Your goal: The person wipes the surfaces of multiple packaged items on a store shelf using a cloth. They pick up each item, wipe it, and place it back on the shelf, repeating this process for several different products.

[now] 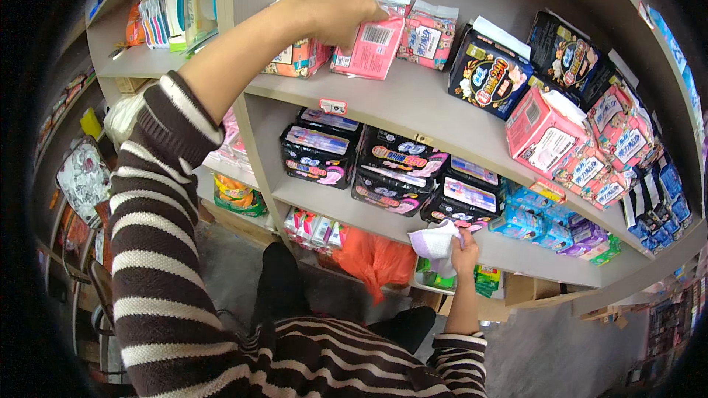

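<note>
My left hand (345, 16) reaches to the upper shelf, its fingers closed over the top of a pink pack of sanitary pads (378, 50) with a barcode on its side. More pink patterned packs (426, 35) stand close on both sides of it. Lower down, my right hand (464, 253) grips a white and lilac cloth (435, 241), which hangs in front of the middle shelf's edge. Just above the cloth sit black packs (463, 199). The fingertips of my left hand are partly hidden behind the pack.
Dark packs (488, 72) and a pink pack (544, 133) line the right of the upper shelf (405, 107). Blue packs (525, 222) sit on the middle shelf. A red plastic bag (376, 258) hangs below. An upright divider (259, 155) stands beneath my left arm.
</note>
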The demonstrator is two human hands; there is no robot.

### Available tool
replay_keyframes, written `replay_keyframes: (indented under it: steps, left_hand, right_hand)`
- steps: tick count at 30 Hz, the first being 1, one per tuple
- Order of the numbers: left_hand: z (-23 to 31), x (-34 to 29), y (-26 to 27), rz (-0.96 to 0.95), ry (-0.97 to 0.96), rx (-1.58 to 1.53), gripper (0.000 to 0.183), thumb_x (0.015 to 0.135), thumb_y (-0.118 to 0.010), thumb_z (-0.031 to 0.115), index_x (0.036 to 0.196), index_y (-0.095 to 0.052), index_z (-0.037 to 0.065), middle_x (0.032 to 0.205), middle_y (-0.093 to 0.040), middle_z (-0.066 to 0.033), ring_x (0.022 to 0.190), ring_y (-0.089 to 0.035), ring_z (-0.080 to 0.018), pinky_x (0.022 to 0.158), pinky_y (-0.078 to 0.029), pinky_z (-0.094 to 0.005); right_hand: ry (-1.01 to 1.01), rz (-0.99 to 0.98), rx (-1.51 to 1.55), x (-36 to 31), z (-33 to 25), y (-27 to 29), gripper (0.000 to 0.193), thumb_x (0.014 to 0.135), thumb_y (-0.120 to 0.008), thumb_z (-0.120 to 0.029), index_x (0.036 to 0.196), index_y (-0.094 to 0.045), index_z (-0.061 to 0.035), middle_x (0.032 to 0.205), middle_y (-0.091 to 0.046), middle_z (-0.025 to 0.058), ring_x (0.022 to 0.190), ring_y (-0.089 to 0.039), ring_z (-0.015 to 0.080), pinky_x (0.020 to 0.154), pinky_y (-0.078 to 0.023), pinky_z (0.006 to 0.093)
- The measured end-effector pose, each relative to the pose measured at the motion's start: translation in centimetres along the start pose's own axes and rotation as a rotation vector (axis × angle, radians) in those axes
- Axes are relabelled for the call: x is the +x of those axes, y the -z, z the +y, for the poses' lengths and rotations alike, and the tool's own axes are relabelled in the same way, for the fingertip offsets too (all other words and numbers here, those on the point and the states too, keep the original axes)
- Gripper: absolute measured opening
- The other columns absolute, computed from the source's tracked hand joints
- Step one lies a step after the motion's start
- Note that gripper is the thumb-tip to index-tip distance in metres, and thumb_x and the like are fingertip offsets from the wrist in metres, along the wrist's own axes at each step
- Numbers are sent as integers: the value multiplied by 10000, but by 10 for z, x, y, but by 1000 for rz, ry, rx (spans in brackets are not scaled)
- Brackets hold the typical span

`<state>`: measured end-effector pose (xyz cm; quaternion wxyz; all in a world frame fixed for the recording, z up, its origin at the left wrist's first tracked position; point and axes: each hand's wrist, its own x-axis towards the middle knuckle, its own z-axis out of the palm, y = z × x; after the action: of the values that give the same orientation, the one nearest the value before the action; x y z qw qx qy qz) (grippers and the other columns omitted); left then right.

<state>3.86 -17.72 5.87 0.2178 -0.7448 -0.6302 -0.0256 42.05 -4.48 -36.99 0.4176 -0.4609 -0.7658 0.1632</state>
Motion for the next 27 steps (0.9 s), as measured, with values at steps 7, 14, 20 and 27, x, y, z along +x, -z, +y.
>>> replay_keyframes:
  steps: [7,14,20,27]
  left_hand:
    - [-16,-4,-7,291,-131,694,609,637,-588,-46,1229,-449,-78,844,-633,-191,695,-646,-298,567,-511,-365]
    - [27,2,-22,400,-13,268,513,709,-675,307,1050,-553,-56,854,-616,-185,719,-634,-317,537,-489,-400]
    - [115,-123,-71,614,-169,-590,758,631,-745,481,1102,-500,-60,991,-567,-194,863,-604,-341,718,-504,-400]
    - [114,-154,-148,502,93,-1132,662,698,-668,83,1293,-393,-10,1094,-589,-209,1017,-595,-307,842,-478,-352]
  right_hand:
    - [-18,3,0,1,4,0,233,768,-618,-89,988,-612,-14,916,-640,201,858,-626,325,775,-472,370]
    - [221,-292,77,-7,-94,0,197,765,-624,-35,959,-623,-2,913,-642,170,812,-626,313,727,-486,345]
    - [661,-244,389,13,-251,51,227,711,-614,66,929,-616,1,865,-629,145,751,-624,299,657,-503,357]
    - [1128,-398,387,60,-381,46,263,694,-674,-45,944,-603,-6,877,-600,139,764,-574,299,656,-474,360]
